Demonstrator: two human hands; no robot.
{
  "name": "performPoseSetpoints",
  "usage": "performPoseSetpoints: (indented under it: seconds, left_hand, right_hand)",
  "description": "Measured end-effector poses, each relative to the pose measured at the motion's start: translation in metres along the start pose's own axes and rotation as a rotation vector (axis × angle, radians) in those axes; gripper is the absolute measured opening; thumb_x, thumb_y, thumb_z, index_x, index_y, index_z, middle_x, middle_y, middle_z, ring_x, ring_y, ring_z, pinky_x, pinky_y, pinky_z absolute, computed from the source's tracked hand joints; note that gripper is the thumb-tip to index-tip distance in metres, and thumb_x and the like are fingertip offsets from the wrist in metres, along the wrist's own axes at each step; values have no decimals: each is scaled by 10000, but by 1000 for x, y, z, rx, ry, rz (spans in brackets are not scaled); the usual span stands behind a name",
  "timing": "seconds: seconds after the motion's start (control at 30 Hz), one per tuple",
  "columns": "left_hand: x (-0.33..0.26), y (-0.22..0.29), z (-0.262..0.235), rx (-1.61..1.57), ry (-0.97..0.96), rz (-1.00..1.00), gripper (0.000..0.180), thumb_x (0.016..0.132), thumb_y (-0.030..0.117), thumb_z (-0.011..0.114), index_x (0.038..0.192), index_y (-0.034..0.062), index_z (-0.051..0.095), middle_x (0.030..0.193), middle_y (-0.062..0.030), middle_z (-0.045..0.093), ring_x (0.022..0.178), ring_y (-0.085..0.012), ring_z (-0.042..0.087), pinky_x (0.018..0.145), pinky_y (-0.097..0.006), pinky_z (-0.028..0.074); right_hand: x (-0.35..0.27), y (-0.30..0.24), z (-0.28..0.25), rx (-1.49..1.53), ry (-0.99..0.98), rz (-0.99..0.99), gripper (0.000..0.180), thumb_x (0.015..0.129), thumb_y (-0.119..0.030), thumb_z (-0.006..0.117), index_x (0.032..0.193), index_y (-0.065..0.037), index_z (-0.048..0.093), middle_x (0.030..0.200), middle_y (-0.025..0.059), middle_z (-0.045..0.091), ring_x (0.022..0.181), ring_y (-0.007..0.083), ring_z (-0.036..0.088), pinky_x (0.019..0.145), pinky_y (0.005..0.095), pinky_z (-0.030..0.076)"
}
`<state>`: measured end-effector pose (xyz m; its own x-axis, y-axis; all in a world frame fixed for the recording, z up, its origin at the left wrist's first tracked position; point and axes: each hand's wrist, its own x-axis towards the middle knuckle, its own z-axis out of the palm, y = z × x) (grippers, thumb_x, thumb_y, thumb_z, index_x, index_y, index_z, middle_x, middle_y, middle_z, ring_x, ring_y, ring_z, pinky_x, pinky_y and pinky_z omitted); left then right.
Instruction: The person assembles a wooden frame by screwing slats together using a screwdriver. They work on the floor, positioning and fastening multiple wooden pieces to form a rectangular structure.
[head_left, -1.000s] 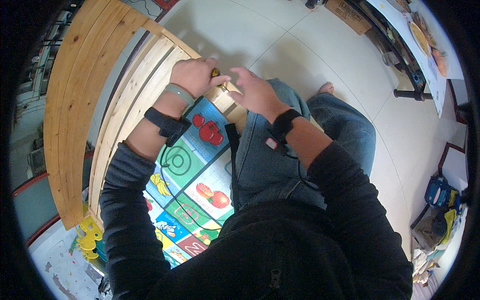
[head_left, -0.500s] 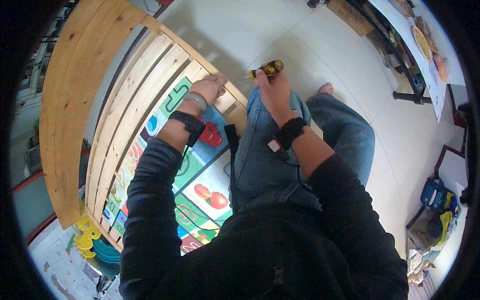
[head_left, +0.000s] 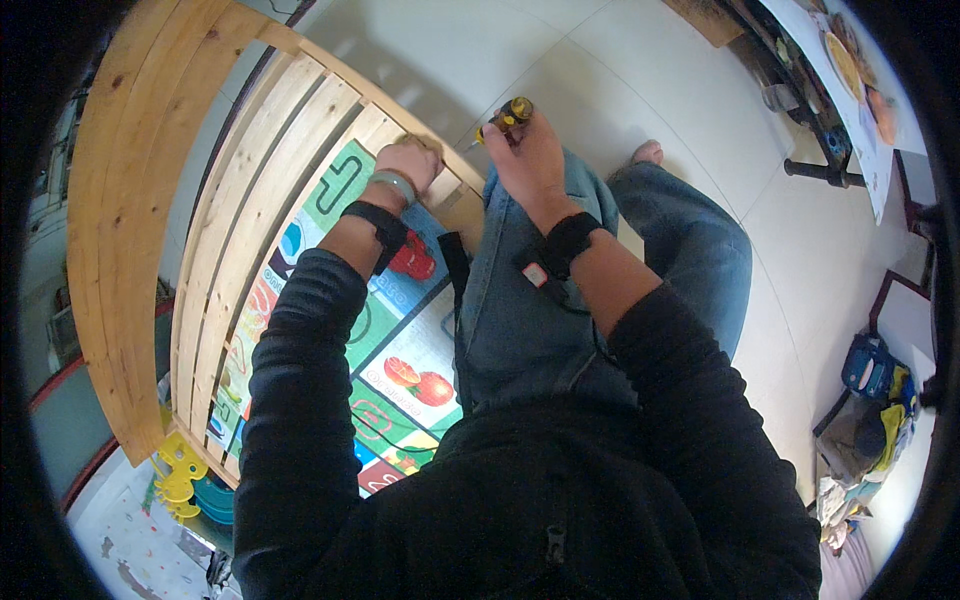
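Head view: right grip (head_left: 530,165) clasps screwdriver (head_left: 514,112) slanting, tip lower left; left grip (head_left: 411,164) unclear.

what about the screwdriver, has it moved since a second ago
Yes, rightward: the screwdriver was at the wooden edge rail and is now right of it.

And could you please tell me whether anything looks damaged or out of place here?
The pale surface at lower left has a greyish patch, perhaps worn or peeling. Cloth items lie in a jumbled heap at right. Otherwise nothing stands out: the right hand holds a screwdriver; the left hand is at the wooden frame.
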<state>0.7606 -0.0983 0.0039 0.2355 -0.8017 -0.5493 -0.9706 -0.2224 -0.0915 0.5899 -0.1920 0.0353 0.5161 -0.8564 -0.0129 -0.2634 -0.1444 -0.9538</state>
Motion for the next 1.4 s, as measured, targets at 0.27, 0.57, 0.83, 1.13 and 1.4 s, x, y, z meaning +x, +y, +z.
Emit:
performPoseSetpoints:
  seconds: [0.27,0.57,0.83,1.13,1.4]
  left_hand:
    - [-9,-12,5,-274,285,51,435,918,454,393,1041,85,590,1003,-201,649,958,-374,617,810,-443,491]
    - [1,0,-6,-232,137,-180,361,873,364,436,923,109,687,976,-158,674,925,-317,643,802,-412,504]
    - [-74,-71,6,-1056,361,-138,286,934,282,479,848,44,614,860,-104,655,799,-232,633,747,-348,494]
    - [-216,-37,127,-1151,153,-289,136,816,63,670,949,76,649,842,-53,651,811,-147,630,740,-270,498]
    - [-215,-5,150,-911,418,-370,147,782,136,684,892,73,610,828,-110,612,748,-276,629,669,-375,503]
  right_hand:
    - [3,14,11,143,-4,36,301,780,-247,648,927,3,565,869,168,629,744,326,627,687,395,502]
    - [1,4,2,29,-29,56,324,772,-254,643,943,10,567,880,185,620,810,340,619,727,405,497]
    - [4,13,6,-46,47,-3,315,763,-270,658,911,-1,587,846,183,639,807,364,628,726,417,501]
    - [4,9,2,-57,-21,-12,313,781,-279,669,942,-19,604,853,141,664,784,308,657,721,385,512]
    - [3,14,-5,-72,-22,-42,261,827,-210,658,995,-18,608,894,80,663,814,174,637,754,292,494]
